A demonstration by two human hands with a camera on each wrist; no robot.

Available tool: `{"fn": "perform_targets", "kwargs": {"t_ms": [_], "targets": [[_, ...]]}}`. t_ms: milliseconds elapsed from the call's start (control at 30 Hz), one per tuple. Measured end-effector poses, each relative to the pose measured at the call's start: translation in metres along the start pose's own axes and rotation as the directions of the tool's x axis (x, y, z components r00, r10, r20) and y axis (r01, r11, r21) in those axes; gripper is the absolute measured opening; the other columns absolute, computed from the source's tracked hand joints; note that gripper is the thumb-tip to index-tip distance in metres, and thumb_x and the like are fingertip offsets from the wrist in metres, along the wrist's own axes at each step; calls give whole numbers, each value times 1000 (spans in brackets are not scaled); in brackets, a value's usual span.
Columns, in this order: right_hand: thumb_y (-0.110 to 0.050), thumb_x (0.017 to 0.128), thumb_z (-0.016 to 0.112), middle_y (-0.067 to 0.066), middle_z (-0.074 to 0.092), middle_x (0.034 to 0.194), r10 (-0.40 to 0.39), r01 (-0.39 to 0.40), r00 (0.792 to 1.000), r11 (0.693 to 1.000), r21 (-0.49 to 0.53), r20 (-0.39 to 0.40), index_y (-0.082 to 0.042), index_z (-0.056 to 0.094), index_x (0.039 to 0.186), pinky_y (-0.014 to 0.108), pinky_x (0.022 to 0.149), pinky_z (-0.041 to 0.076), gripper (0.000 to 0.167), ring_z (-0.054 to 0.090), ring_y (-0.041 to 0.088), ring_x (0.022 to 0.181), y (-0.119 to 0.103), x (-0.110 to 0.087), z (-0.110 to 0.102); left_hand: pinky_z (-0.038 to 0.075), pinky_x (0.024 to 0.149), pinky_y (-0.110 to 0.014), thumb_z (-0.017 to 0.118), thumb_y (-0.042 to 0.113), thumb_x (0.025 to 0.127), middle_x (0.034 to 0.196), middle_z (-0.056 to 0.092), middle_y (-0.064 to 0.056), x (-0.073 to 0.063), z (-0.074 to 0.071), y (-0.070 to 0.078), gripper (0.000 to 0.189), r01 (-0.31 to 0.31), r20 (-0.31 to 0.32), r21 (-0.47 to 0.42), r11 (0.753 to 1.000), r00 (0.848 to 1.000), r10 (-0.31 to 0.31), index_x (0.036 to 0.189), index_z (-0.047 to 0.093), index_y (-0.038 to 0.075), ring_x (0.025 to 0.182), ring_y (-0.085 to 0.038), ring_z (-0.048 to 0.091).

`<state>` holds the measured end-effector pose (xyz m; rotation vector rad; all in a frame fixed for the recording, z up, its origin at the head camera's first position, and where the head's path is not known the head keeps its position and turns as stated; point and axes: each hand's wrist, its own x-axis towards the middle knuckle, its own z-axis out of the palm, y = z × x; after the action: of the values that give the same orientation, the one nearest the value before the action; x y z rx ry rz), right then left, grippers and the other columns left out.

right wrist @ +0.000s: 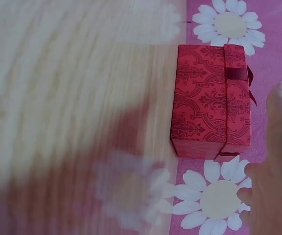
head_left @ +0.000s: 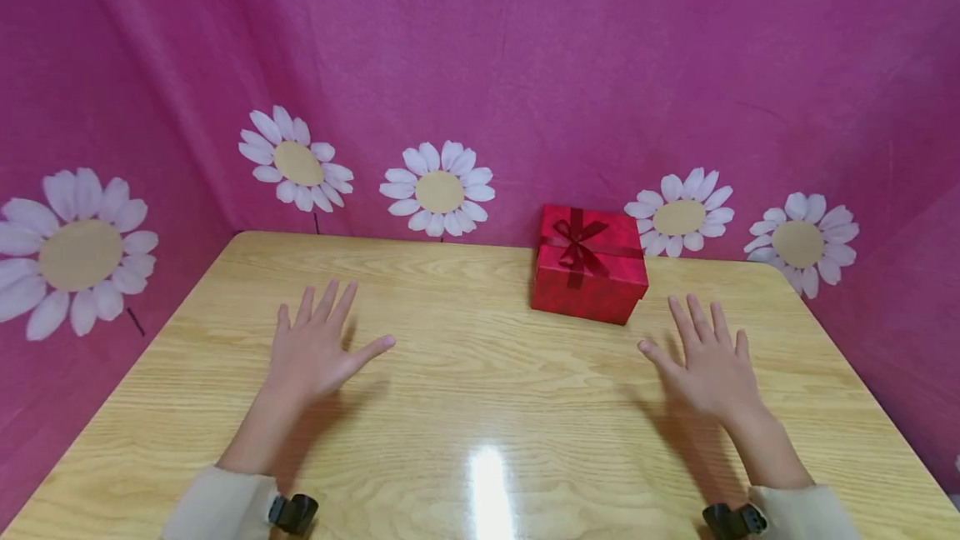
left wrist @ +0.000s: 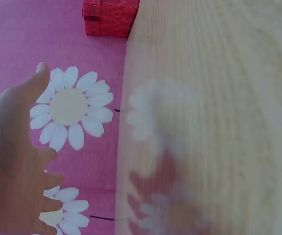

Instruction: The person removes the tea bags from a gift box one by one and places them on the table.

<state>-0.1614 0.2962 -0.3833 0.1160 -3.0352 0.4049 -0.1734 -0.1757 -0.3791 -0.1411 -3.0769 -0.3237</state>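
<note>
A red gift box [head_left: 585, 294] with a dark red ribbon and bow on its lid stands at the back of the wooden table, right of the middle. My left hand [head_left: 311, 357] is spread over the left half of the table, holding nothing, its shadow falling below it. Over the right half, my right hand [head_left: 708, 369] is likewise spread with no object in it, just in front and to the right of the box. In the right wrist view the patterned side of the gift box [right wrist: 199, 98] faces me, its lid on.
A pink cloth [head_left: 480, 40] printed with white daisies [head_left: 438, 190] hangs behind the table [head_left: 450, 357] and along both sides. Each wrist wears a small black camera [head_left: 292, 513] by a light sleeve [head_left: 225, 502]. Light glares off the table's near middle.
</note>
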Motion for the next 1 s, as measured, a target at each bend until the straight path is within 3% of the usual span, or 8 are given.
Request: {"fn": "perform_targets", "kwargs": {"t_ms": [333,800,1000], "targets": [[-60,96,36,27,14,158,-41,41,999,999,10,-33,-10,8,155,78,106,7,82,4,50,145,0,15,-6,13,113,-71,37,78,84,157,27,-20,21,-7,18,97,11,-31,-25,1000,999,-12,154,17,14,143,-48,22],[-49,101,36,35,21,152,-41,54,996,982,182,-74,5,21,149,70,110,18,74,14,55,141,10,40,-8,40,105,-57,41,78,82,145,50,-12,67,-5,71,91,9,-83,-87,996,996,-16,146,39,12,132,-36,47],[-43,102,37,36,25,150,-65,86,994,963,255,-88,9,25,146,68,112,20,69,20,55,139,7,53,-9,45,100,-52,41,76,83,139,55,-9,89,-2,92,87,-11,-111,-150,989,994,-6,145,41,15,127,-32,52]]}}
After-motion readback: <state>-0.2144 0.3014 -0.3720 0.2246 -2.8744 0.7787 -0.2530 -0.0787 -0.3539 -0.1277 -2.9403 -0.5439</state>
